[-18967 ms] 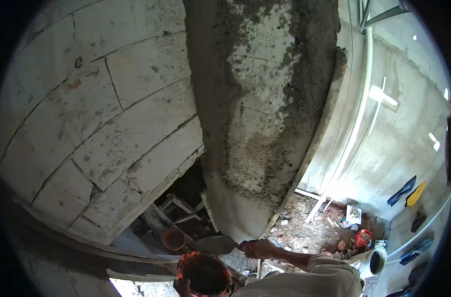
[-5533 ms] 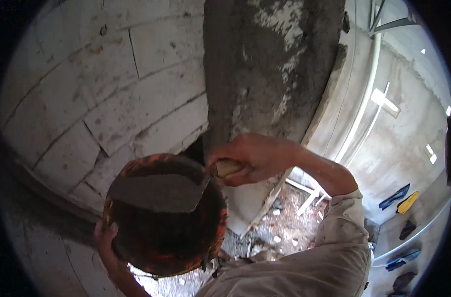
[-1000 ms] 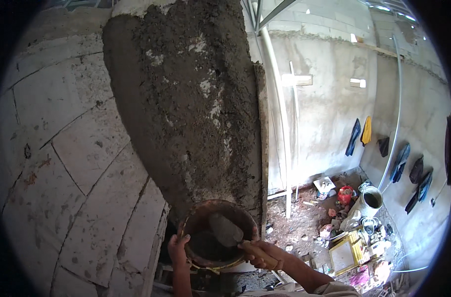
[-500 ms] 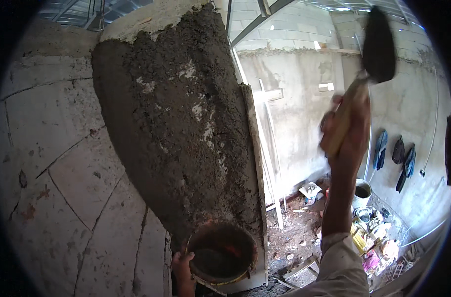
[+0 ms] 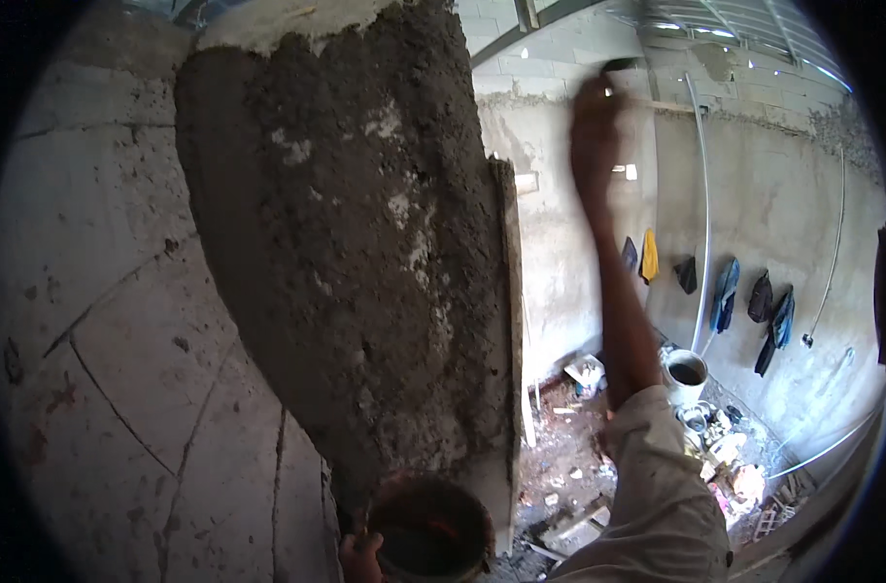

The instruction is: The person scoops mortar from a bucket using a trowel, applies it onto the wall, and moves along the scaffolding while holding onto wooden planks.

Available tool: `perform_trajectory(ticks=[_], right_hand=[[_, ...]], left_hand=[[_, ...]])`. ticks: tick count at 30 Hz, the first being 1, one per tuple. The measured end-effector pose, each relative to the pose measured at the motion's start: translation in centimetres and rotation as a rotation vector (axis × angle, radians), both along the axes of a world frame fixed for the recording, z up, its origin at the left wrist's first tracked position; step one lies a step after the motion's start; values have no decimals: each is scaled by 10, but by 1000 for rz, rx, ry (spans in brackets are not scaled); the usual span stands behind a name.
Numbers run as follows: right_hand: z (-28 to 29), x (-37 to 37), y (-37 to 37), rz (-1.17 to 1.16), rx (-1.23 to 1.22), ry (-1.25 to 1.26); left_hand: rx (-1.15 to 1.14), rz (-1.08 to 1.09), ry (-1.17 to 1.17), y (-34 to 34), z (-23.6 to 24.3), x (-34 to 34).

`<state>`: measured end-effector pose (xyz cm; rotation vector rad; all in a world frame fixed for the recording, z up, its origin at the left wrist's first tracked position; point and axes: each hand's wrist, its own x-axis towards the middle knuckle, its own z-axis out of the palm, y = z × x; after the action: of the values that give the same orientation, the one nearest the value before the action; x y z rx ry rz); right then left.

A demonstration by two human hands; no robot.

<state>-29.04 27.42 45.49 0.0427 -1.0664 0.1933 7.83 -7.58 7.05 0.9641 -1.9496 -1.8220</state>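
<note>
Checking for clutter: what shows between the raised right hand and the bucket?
In the head view, from right hand to bucket: pale wall, a narrow upright board, then dark mortar.

The blurred right hand point(image 5: 596, 124) tops a near-vertical forearm point(image 5: 626, 301), while the left hand point(image 5: 359, 560) sits low, curled.

Below the mortar-coated column point(image 5: 336, 253), the left hand point(image 5: 361, 558) grips a bucket point(image 5: 479, 510) by its rim. Right of the column, the raised, blurred right hand point(image 5: 596, 126) holds a trowel point(image 5: 620, 65).
</note>
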Motion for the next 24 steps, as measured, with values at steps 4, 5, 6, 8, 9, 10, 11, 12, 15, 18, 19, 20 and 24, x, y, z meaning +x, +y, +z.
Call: perform_trajectory(ticks=[4,5,6,8,9,10,11,12,15,18,19,20,24], right_hand=[[-337,84,-193,1082,278,-1209],[-396,132,-179,1338,217,-971],[-438,169,-165,1061,214,-956],[-505,218,-141,1532,-198,-1528],[-514,244,-123,1602,-314,-1666],[-473,261,-101,1620,-238,-1847],[-454,266,-88,1629,-138,-1882],[-440,269,-70,1621,-78,-1900],[-455,262,-46,1248,491,-1866],[-433,262,-43,1028,634,-2382],[-434,262,-49,957,642,-2367],[-436,261,-57,881,649,-2341],[-475,236,-99,817,741,-1817]], left_hand=[[49,104,-256,-2,32,29],[-57,26,-272,1,12,12],[-107,57,-251,-18,-36,2],[-171,175,-213,-64,-132,-9],[-171,167,-244,-55,-125,-1],[-116,152,-105,-43,-99,3],[-62,139,33,-35,-78,4],[-180,88,-23,-31,-65,-7],[-151,-46,147,-27,-60,-14],[-288,-142,76,-4,-10,-36],[-303,-202,75,-1,0,-42],[-317,-266,88,2,8,-47],[-473,-494,36,15,27,-56]])
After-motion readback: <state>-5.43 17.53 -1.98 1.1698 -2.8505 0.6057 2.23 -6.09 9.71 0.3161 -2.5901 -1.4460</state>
